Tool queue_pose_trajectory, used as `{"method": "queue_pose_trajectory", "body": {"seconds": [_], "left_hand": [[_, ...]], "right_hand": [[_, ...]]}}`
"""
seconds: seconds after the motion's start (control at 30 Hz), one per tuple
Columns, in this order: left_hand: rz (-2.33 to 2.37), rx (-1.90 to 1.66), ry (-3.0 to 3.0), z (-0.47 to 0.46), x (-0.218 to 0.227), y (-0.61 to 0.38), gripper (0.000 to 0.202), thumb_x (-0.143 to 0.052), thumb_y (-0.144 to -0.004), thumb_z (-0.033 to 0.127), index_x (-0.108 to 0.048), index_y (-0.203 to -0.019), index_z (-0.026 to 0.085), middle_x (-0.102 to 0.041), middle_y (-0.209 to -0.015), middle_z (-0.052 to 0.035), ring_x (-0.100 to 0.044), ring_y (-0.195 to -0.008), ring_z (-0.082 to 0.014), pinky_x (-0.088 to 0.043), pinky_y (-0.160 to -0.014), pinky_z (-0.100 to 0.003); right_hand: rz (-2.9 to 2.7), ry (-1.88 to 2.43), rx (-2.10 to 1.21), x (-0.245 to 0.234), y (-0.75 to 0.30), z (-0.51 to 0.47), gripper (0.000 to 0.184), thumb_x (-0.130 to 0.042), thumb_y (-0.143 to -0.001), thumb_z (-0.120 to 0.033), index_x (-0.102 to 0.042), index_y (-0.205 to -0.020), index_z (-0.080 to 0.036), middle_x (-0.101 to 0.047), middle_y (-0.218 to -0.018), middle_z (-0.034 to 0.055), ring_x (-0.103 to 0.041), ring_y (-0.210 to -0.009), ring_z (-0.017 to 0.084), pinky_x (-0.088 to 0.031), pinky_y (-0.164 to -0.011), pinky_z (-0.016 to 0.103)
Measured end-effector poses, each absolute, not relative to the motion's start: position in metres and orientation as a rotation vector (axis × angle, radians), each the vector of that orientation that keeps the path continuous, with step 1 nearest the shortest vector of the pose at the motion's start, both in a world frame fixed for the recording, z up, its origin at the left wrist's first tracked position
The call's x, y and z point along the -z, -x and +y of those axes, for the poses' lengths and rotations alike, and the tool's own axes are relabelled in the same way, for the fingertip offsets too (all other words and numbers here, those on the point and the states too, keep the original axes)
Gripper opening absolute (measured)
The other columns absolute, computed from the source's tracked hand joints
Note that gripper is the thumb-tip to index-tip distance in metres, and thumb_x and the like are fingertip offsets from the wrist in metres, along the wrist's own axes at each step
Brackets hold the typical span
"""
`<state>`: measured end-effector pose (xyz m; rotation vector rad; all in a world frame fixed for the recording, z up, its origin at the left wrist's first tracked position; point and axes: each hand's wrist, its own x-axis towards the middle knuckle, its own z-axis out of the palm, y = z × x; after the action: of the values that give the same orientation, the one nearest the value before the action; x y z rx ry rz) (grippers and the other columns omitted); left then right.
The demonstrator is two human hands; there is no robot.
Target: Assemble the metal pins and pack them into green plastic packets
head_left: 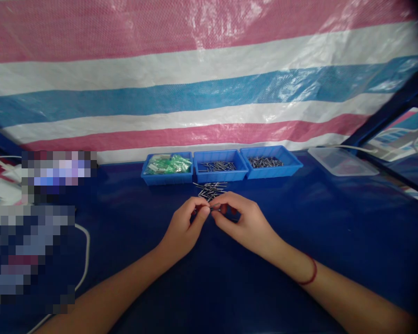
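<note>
Lying in blue bins (221, 176): green packets (176, 163), metal pieces (223, 166).

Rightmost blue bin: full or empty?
Partly filled: metal pieces lie toward the left of the bin, and bare blue shows at its right.

Workshop bench (209, 297), 3 blue parts bins (221, 176), striped tarp (195, 99)
</note>
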<state>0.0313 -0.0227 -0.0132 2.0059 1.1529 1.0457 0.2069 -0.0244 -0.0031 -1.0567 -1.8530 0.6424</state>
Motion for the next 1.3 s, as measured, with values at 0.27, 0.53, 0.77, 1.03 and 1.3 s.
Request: {"method": "queue_pose_trajectory", "body": {"seconds": [0.27, 0.53, 0.77, 1.03, 1.3], "left_hand": [[1.103, -1.027, -1.913, -0.023, 0.017, -0.032, 0.019, -0.045, -0.095, 0.031, -0.059, -0.097, 0.018, -0.063, -0.09, -0.0037, -0.059, -0.085, -0.0162, -0.046, -0.078, -0.028], [1.058, -0.941, -1.905, -0.026, 0.01, -0.034, 0.024, -0.041, -0.096, 0.029, -0.061, -0.094, 0.016, -0.063, -0.088, -0.0039, -0.058, -0.084, -0.0169, -0.044, -0.077, -0.028], [1.044, -0.954, -1.927, -0.024, 0.014, -0.034, 0.016, -0.047, -0.093, 0.026, -0.06, -0.097, 0.017, -0.062, -0.091, -0.0039, -0.058, -0.085, -0.0166, -0.044, -0.079, -0.029], [1.067, -1.157, -1.909, -0.023, 0.017, -0.033, 0.008, -0.052, -0.091, 0.021, -0.055, -0.098, 0.019, -0.056, -0.098, -0.0036, -0.056, -0.088, -0.0146, -0.045, -0.078, -0.026], [1.104, -1.208, -1.944, -0.023, 0.017, -0.034, 0.004, -0.053, -0.09, 0.022, -0.053, -0.094, 0.021, -0.055, -0.094, -0.0022, -0.056, -0.086, -0.0145, -0.046, -0.077, -0.027]], "right_hand": [[-1.715, 1.028, -0.718, 0.0, -0.206, -0.028, 0.003, -0.064, -0.082, -0.024, -0.065, -0.082, -0.021, -0.064, -0.072, 0.0008, -0.054, -0.061, 0.012, -0.042, -0.057, 0.026], [-1.731, 1.018, -0.732, 0.001, -0.206, -0.028, 0.008, -0.064, -0.083, -0.025, -0.062, -0.077, -0.019, -0.06, -0.07, 0.0002, -0.052, -0.062, 0.012, -0.039, -0.057, 0.026], [-1.739, 0.978, -0.711, 0.002, -0.206, -0.028, 0.002, -0.063, -0.082, -0.02, -0.062, -0.08, -0.02, -0.059, -0.073, 0.0004, -0.053, -0.065, 0.012, -0.041, -0.058, 0.026], [-1.761, 0.975, -0.641, 0.001, -0.208, -0.026, 0.006, -0.06, -0.084, -0.016, -0.065, -0.084, -0.02, -0.06, -0.075, 0.0007, -0.054, -0.066, 0.012, -0.043, -0.059, 0.025], [-1.826, 1.021, -0.644, 0.011, -0.208, -0.021, 0.008, -0.06, -0.085, -0.022, -0.067, -0.084, -0.019, -0.063, -0.076, 0.0027, -0.058, -0.069, 0.014, -0.044, -0.064, 0.027]]}}
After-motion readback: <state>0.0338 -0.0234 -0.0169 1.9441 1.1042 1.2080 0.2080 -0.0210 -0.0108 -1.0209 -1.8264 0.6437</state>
